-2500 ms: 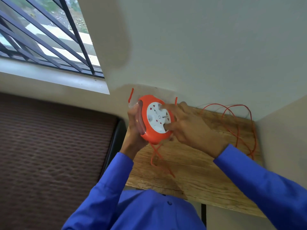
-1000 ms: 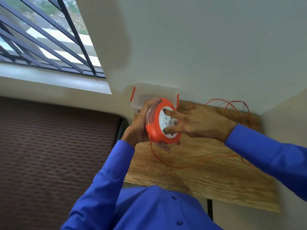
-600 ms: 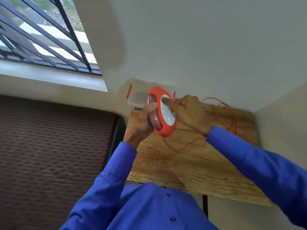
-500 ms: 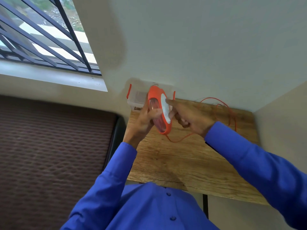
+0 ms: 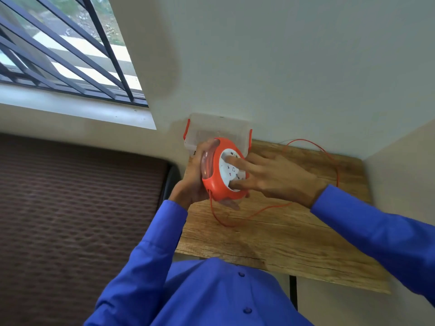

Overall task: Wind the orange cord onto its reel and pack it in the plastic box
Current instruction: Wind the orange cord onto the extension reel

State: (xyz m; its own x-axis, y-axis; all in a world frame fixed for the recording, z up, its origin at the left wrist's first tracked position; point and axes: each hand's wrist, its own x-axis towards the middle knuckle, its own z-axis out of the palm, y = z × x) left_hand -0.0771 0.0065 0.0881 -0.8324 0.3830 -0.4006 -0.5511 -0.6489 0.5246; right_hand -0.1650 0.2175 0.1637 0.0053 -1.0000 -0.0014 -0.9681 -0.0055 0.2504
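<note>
Orange plastic rims the round cord reel [image 5: 217, 184], which we hold up above the near-left part of the wooden table [image 5: 282, 236], its white socket face [image 5: 229, 171] tilted toward our right. Our left hand [image 5: 193, 182] is wrapped around the reel from its clear back side, thumb over the upper rim and fingertips showing under the bottom edge, so that hand is closed on it. Our right hand [image 5: 273, 175] is spread flat, not clenched, with two fingers [image 5: 237, 164] pressed on the white face and the others reaching to its lower edge.

From the bottom of the reel the thin orange cord [image 5: 235, 223] drops in a slack curve onto the wood, runs rightward under our right forearm, and loops up along the far right side of the table to the wall [image 5: 306, 67]. Much of it lies loose outside the reel; how much is wound inside the clear part we cannot tell.

Behind the reel, at the far left corner of the table against the wall, sits the clear plastic box with orange side clips [image 5: 219, 128]; the reel overlaps its front edge in our view but is outside it. Blue shirt sleeves [image 5: 376, 236] cover both our arms. A barred window [image 5: 58, 55] fills the upper left.
</note>
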